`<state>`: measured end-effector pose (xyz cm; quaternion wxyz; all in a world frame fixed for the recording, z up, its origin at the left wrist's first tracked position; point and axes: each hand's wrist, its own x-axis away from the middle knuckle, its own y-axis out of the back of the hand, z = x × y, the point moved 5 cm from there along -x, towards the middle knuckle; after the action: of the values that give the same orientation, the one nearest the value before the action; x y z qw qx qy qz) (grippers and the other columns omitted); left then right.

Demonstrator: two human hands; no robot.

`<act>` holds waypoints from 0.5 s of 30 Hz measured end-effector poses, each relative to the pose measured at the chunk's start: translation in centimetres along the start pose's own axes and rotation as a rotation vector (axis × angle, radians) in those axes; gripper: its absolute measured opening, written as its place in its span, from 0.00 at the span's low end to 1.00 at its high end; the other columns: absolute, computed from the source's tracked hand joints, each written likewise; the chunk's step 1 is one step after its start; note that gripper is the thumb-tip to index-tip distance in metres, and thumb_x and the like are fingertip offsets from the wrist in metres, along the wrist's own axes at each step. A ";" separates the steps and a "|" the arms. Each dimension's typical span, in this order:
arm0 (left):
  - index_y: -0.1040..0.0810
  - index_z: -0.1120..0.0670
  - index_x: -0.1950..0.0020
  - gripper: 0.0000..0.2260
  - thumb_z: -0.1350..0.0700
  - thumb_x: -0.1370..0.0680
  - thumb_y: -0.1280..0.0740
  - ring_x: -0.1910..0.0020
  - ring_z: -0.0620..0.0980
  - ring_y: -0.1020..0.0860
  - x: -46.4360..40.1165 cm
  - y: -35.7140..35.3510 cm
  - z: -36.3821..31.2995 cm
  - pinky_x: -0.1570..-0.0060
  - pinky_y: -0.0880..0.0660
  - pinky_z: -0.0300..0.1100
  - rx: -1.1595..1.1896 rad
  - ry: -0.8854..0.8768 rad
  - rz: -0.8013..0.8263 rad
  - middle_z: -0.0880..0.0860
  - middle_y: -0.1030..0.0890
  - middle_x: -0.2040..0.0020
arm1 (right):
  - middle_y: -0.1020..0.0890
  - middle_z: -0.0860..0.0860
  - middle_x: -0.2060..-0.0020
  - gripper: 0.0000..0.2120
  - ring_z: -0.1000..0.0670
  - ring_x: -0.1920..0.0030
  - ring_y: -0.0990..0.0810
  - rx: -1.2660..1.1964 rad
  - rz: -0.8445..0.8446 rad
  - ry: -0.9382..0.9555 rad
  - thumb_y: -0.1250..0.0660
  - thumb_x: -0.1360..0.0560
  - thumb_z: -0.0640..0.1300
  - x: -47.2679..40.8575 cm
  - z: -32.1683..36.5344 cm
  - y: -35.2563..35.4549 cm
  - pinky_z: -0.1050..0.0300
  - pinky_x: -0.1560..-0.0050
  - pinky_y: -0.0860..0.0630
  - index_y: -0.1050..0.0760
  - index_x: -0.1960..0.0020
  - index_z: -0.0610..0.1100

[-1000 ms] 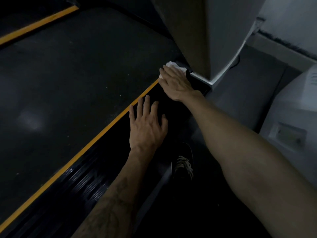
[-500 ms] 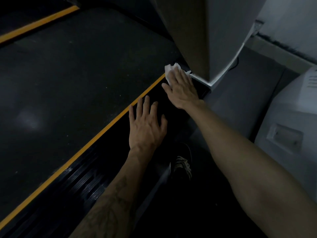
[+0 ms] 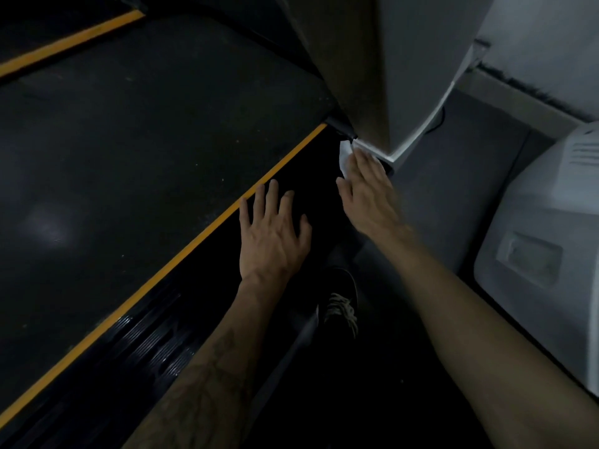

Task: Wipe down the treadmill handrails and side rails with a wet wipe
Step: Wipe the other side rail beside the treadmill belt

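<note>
**Wipe pinned at the far end of the side rail, with the whole rail running back toward the person**

The right hand [image 3: 366, 192] lies flat, fingers straight and together, pressing a crumpled white wet wipe [image 3: 344, 155] onto the black ribbed plastic side rail [image 3: 155, 348] of the treadmill. Nothing is curled round the wipe; it is held only by the downward press of the fingers, and just a corner of it shows past the fingertips. That corner sits right against the foot of the grey upright column [image 3: 382, 59], where the column's pale base edge meets the rail.

The left hand [image 3: 272, 231] rests open on the same rail, fingers spread, holding nothing. It lies nearer the person than the right hand and close to the yellow stripe [image 3: 181, 257] that borders the dark running belt [image 3: 129, 140].

The rail's long axis runs diagonally, from the column at upper right down to the lower left of the view. The wipe is at the far end of that line, so the unwiped length seems to lie wholly behind it, toward the person. A stroke along the rail would probably mean drawing the right hand back along this diagonal, and the left hand sits squarely in that path. The right hand is the one on the wipe and the nearer to the column corner.

A dark laced shoe [image 3: 340, 306] stands on the floor just beside the rail's outer edge.
</note>
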<state>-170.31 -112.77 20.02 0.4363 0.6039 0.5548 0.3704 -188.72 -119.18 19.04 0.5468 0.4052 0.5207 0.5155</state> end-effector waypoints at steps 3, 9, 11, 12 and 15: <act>0.39 0.51 0.19 0.27 0.42 0.16 0.48 0.17 0.53 0.55 -0.1 0.0 0.0 0.19 0.60 0.56 0.004 0.004 0.013 0.55 0.47 0.16 | 0.35 0.36 0.22 0.36 0.41 0.20 0.40 0.027 -0.023 -0.071 0.60 0.17 0.56 0.5 0.1 0.2 0.44 0.19 0.46 0.38 0.22 0.32; 0.40 0.51 0.18 0.27 0.42 0.15 0.47 0.17 0.53 0.56 0.0 0.0 0.3 0.19 0.61 0.56 0.023 -0.004 0.044 0.54 0.48 0.16 | 0.34 0.36 0.23 0.30 0.38 0.21 0.39 -0.043 -0.107 -0.127 0.55 0.17 0.53 0.9 1.0 0.4 0.41 0.20 0.45 0.32 0.23 0.39; 0.40 0.51 0.18 0.27 0.41 0.16 0.47 0.17 0.53 0.56 0.0 0.0 0.3 0.19 0.62 0.55 0.038 -0.003 0.053 0.54 0.48 0.16 | 0.39 0.35 0.21 0.25 0.36 0.19 0.45 -0.077 -0.071 -0.129 0.51 0.14 0.51 1.0 1.2 0.3 0.39 0.19 0.49 0.34 0.21 0.43; 0.40 0.51 0.19 0.27 0.41 0.16 0.46 0.17 0.53 0.56 0.0 0.0 0.3 0.19 0.62 0.54 0.053 -0.008 0.059 0.54 0.48 0.16 | 0.43 0.35 0.20 0.24 0.35 0.19 0.49 -0.088 -0.036 -0.123 0.49 0.14 0.51 1.0 1.3 0.2 0.39 0.19 0.53 0.35 0.20 0.44; 0.38 0.51 0.19 0.27 0.41 0.16 0.45 0.17 0.53 0.54 0.1 0.4 0.5 0.19 0.61 0.54 0.071 -0.031 0.085 0.54 0.46 0.16 | 0.50 0.37 0.18 0.26 0.35 0.19 0.55 -0.059 0.065 -0.146 0.49 0.13 0.54 0.7 1.9 0.3 0.40 0.19 0.56 0.42 0.18 0.45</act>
<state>-169.68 -112.76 20.22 0.4069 0.6477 0.5345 0.3594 -186.94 -118.24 19.43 0.5777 0.4422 0.4507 0.5172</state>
